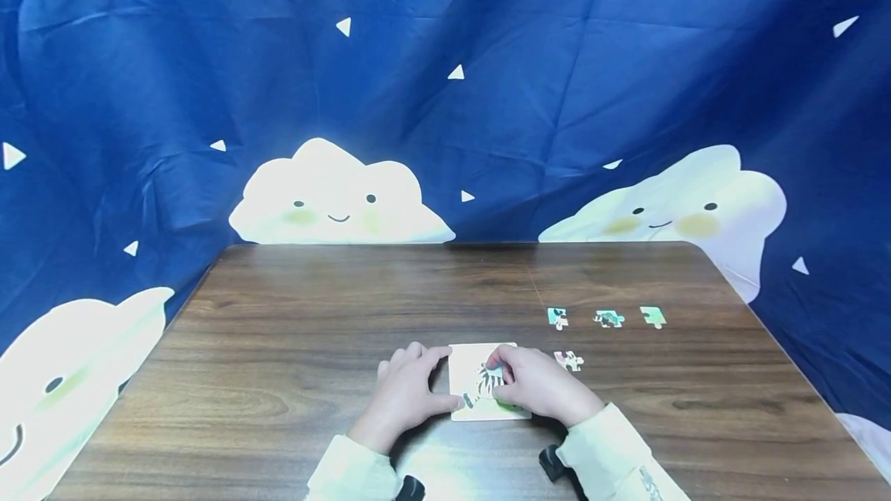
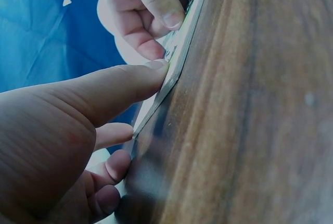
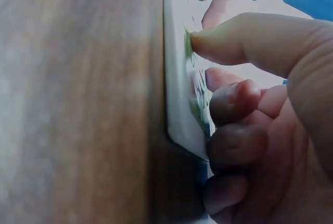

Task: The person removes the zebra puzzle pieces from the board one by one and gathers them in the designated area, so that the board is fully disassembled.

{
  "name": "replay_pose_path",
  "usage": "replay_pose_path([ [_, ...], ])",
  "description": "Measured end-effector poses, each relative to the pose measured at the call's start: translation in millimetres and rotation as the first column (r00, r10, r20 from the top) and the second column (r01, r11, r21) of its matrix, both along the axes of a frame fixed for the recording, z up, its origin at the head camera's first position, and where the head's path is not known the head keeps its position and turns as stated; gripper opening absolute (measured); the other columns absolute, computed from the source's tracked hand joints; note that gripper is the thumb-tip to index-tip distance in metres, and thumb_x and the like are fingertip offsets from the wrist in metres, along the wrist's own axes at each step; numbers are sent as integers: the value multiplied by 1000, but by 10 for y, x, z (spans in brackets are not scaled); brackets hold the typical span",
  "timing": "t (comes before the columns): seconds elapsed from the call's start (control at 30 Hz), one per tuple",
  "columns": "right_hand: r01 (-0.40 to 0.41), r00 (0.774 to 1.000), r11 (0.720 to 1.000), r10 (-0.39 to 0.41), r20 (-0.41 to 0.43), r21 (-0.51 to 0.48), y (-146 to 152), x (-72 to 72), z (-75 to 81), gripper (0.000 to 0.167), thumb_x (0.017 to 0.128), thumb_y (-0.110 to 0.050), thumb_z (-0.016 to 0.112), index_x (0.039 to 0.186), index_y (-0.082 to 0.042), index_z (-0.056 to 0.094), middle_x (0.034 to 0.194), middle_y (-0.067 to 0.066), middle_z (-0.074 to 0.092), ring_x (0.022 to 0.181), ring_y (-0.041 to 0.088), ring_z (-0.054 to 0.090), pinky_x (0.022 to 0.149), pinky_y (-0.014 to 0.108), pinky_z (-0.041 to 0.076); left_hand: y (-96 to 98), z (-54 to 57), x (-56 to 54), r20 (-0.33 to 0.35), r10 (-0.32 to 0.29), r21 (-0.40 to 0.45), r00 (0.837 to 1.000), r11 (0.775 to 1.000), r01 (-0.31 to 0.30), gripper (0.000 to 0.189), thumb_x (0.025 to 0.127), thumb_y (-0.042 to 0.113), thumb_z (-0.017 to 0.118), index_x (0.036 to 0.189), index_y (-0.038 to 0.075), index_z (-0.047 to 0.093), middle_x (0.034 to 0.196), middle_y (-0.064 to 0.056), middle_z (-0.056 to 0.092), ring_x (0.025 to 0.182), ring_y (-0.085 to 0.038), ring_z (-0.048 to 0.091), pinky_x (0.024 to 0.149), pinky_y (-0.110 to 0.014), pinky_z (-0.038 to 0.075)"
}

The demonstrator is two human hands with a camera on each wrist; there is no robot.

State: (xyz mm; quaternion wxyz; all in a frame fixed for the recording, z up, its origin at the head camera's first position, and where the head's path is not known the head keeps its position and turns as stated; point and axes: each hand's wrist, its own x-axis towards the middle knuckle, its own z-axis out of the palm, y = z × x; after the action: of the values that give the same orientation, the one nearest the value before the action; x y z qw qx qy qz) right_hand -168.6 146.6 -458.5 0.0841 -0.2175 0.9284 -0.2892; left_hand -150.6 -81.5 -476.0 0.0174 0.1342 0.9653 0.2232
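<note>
A small white-framed puzzle board [image 1: 462,366] with a black-and-white striped picture lies flat on the table between both hands. My left hand [image 1: 407,391] is at its left side, thumb and index finger spread apart. In the left wrist view the left thumb [image 2: 127,86] presses the board's near corner. My right hand [image 1: 543,385] reaches over the board's right part, its thumb and index finger pinching a striped puzzle piece [image 1: 490,382] at the board's surface. The right wrist view shows the right thumb [image 3: 223,41] against a green part of the picture; the fingers hide much of the piece.
Several loose jigsaw pieces lie right of the board: a pink-and-white one [image 1: 569,361] close to the right hand, and a blue one [image 1: 558,318], a teal one [image 1: 609,319] and a green one [image 1: 653,316] farther back. A blue cloud-print curtain [image 1: 487,122] hangs behind the brown table [image 1: 334,292].
</note>
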Motion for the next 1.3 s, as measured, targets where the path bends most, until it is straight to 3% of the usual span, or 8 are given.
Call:
replay_pose_path([
  [0.77, 39, 999, 998, -37, 34, -45, 18, -5, -17, 32, 74, -12, 79, 98, -17, 59, 74, -6, 48, 57, 6, 39, 56, 26, 34, -1, -16, -7, 9, -1, 5, 1000, 1000, 1, 78, 69, 54, 81, 137, 21, 61, 103, 1, 54, 90, -21, 47, 77, -42, 34],
  [1.03, 13, 1000, 995, -14, -14, -97, -3, -21, -54, 33, 71, -6, 78, 96, -17, 59, 85, -7, 54, 75, 11, 51, 69, 27, 41, -7, -23, -8, 1, 0, 13, 1000, 1000, 0, 78, 68, 54, 81, 137, 20, 62, 104, 1, 55, 91, -21, 48, 77, -42, 33],
  [1.3, 7, 1000, 991, -5, 18, -135, -18, -7, -33, 36, 70, 1, 72, 100, -15, 61, 83, -8, 59, 65, 7, 49, 59, 27, 42, -10, -37, -15, -3, -2, 16, 1000, 1000, 2, 78, 68, 54, 81, 136, 21, 62, 104, 1, 55, 90, -21, 48, 77, -42, 33],
])
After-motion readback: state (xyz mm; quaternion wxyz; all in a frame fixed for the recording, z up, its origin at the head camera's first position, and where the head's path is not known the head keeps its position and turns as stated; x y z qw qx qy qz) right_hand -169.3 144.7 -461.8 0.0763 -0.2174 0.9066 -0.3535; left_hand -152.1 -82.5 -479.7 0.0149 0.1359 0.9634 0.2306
